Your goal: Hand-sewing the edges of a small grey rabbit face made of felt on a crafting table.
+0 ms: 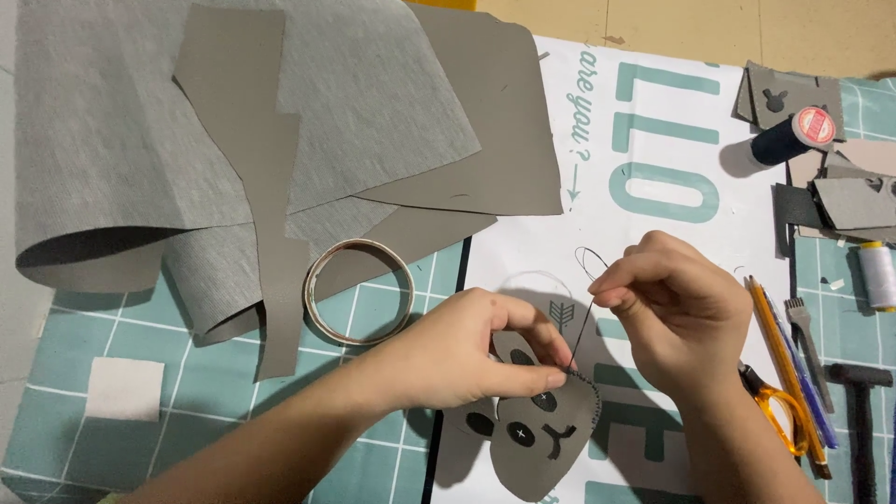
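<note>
low in the middle of the frame sits the grey face piece [537, 434], a small rounded cut-out with dark eye patches and a stitched nose, and it's lifted a little off the white printed sheet [672, 103]. left hand [457, 359] is closed on its upper edge, thumb and forefinger pinching right where the row of stitches runs. right hand [677, 313] is just above and to the right, fingers curled tight, thumb and forefinger nipping a dark thread [583, 322] that runs taut down to the edge and loops up behind the knuckles; the needle itself is too fine to make out. that piece looks thin, light and floppy, leather-like, so i'd judge it wants holding close beside the seam or it will bend away. upper left, big grey sheets [140, 140] curl over a teal cutting mat [233, 373], a tape ring [359, 289] beside them. far right: scissors [779, 411], pencils [779, 350], thread spools [793, 135].
</note>
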